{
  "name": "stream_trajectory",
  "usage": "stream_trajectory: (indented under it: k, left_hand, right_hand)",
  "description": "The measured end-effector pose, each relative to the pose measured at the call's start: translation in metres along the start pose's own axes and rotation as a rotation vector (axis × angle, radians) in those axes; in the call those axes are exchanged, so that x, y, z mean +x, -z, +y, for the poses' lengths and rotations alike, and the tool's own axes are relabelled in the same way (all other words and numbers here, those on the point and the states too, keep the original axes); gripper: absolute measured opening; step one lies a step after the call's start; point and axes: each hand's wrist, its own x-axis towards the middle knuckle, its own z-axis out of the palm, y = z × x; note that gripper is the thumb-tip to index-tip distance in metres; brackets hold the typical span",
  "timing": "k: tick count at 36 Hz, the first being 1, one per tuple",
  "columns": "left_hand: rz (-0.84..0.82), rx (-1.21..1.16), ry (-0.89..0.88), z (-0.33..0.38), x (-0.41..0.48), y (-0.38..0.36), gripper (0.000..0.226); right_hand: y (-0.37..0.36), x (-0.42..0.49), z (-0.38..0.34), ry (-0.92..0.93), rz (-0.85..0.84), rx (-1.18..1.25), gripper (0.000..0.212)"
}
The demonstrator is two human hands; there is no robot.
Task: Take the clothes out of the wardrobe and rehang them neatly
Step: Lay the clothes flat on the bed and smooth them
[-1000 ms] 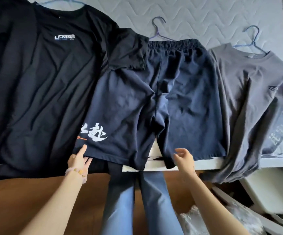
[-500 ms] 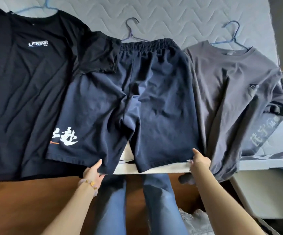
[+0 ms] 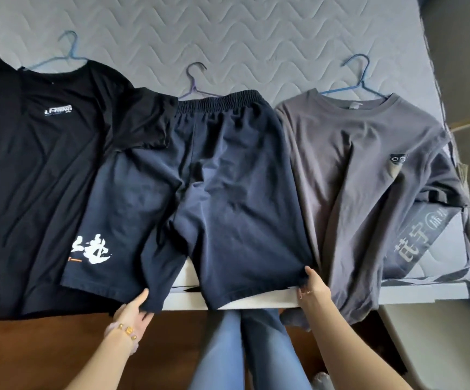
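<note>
Navy shorts held by the hem, one leg in each of my hands
My left hand pinches the printed leg's hem, thumb on top, fingers under; my right hand pinches the other leg's outer corner. The shorts lie flat on the mattress between a black T-shirt and a grey T-shirt

The black T-shirt runs off the left edge; its sleeve covers a waistband corner of the navy shorts. The purple hanger lies mostly hidden inside them.
</note>
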Motion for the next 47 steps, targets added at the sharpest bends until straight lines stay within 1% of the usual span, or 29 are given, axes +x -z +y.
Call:
stream_trajectory:
  k: [1, 2, 5, 7, 8, 10, 11, 12, 13, 15, 17, 19, 21, 22, 24, 26, 27, 29, 30, 33, 35, 37, 39, 41, 43, 45, 47]
  left_hand:
    - [0.01, -0.018, 0.007, -0.004, 0.003, -0.001, 0.044]
    - [0.038, -0.017, 0.015, -0.006, 0.003, -0.002, 0.04]
    - [0.114, 0.081, 0.04, -0.005, -0.002, -0.008, 0.006]
    - [0.148, 0.087, 0.039, -0.005, 0.007, -0.007, 0.02]
    - [0.151, 0.092, 0.034, -0.003, 0.008, -0.008, 0.02]
    - [0.158, 0.124, 0.062, -0.002, 0.008, -0.007, 0.01]
    - [0.153, 0.135, 0.087, -0.003, 0.006, -0.009, 0.019]
    - [0.144, 0.107, 0.107, -0.004, 0.004, -0.01, 0.033]
    - [0.138, 0.082, 0.116, -0.005, 0.001, -0.013, 0.041]
    - [0.135, 0.086, 0.13, -0.01, -0.012, -0.02, 0.044]
    - [0.148, 0.133, 0.124, -0.02, -0.018, -0.021, 0.042]
    - [0.138, 0.153, 0.135, -0.035, -0.021, -0.021, 0.034]
    - [0.083, 0.222, 0.145, -0.053, -0.027, -0.027, 0.019]
    - [0.056, 0.255, 0.143, -0.061, -0.031, -0.034, 0.016]
    - [0.006, 0.322, 0.113, -0.077, -0.039, -0.053, 0.021]
    - [-0.065, 0.414, 0.074, -0.086, -0.055, -0.083, 0.025]
    - [-0.104, 0.463, 0.049, -0.09, -0.063, -0.098, 0.021]
    - [-0.156, 0.554, -0.025, -0.098, -0.073, -0.127, 0.011]
    - [-0.166, 0.599, -0.075, -0.102, -0.078, -0.141, 0.011]
    - [-0.178, 0.673, -0.232, -0.112, -0.092, -0.181, 0.013]
    - [-0.182, 0.726, -0.325, -0.117, -0.107, -0.21, 0.02]
    - [-0.217, 0.759, -0.372, -0.123, -0.122, -0.242, 0.022]
    - [-0.245, 0.782, -0.412, -0.13, -0.133, -0.272, 0.02]
    - [-0.254, 0.804, -0.45, -0.135, -0.139, -0.298, 0.016]
    - [-0.246, 0.821, -0.488, -0.136, -0.143, -0.319, 0.017]
    - [-0.215, 0.857, -0.52, -0.136, -0.145, -0.336, 0.02]
    - [-0.174, 0.918, -0.533, -0.133, -0.144, -0.348, 0.025]
  right_hand:
    - [0.005, -0.003, -0.002, 0.053, 0.004, -0.002, 0.056]
    - [0.009, -0.002, -0.004, 0.086, 0.041, -0.041, 0.054]
    - [0.019, 0.002, -0.009, 0.183, 0.168, -0.103, 0.053]
    - [0.022, 0.009, -0.013, 0.212, 0.17, -0.14, 0.053]
    - [0.023, 0.01, -0.016, 0.208, 0.153, -0.176, 0.051]
    - [0.026, 0.014, -0.019, 0.194, 0.091, -0.22, 0.048]
    - [0.027, 0.016, -0.02, 0.177, 0.061, -0.22, 0.046]
    - [0.029, 0.016, -0.02, 0.161, 0.025, -0.211, 0.044]
    - [0.032, 0.015, -0.021, 0.154, -0.004, -0.192, 0.041]
    - [0.039, 0.01, -0.021, 0.167, -0.097, -0.239, 0.026]
    - [0.049, 0.012, -0.019, 0.214, -0.177, -0.426, 0.013]
    - [0.064, 0.017, -0.02, 0.286, -0.217, -0.648, 0.012]
    - [0.081, 0.026, -0.027, 0.404, -0.195, -0.914, 0.017]
    - [0.09, 0.03, -0.034, 0.475, -0.171, -1.032, 0.015]
    - [0.107, 0.029, -0.053, 0.588, -0.123, -1.125, 0.008]
    - [0.121, 0.027, -0.076, 0.673, -0.09, -1.128, 0.012]
    - [0.128, 0.032, -0.088, 0.683, -0.087, -1.113, 0.014]
    - [0.138, 0.048, -0.113, 0.669, -0.116, -1.031, 0.014]
    - [0.143, 0.059, -0.125, 0.662, -0.115, -0.992, 0.013]
    - [0.153, 0.087, -0.163, 0.633, -0.11, -0.943, 0.014]
    - [0.157, 0.095, -0.185, 0.616, -0.111, -0.912, 0.01]
    - [0.162, 0.106, -0.205, 0.611, -0.117, -0.869, 0.009]
    - [0.166, 0.113, -0.221, 0.595, -0.118, -0.822, 0.013]
    - [0.167, 0.117, -0.231, 0.563, -0.143, -0.788, 0.021]
    - [0.165, 0.118, -0.237, 0.52, -0.183, -0.76, 0.025]
    - [0.157, 0.116, -0.238, 0.478, -0.262, -0.714, 0.022]
    - [0.144, 0.112, -0.234, 0.478, -0.329, -0.676, 0.019]
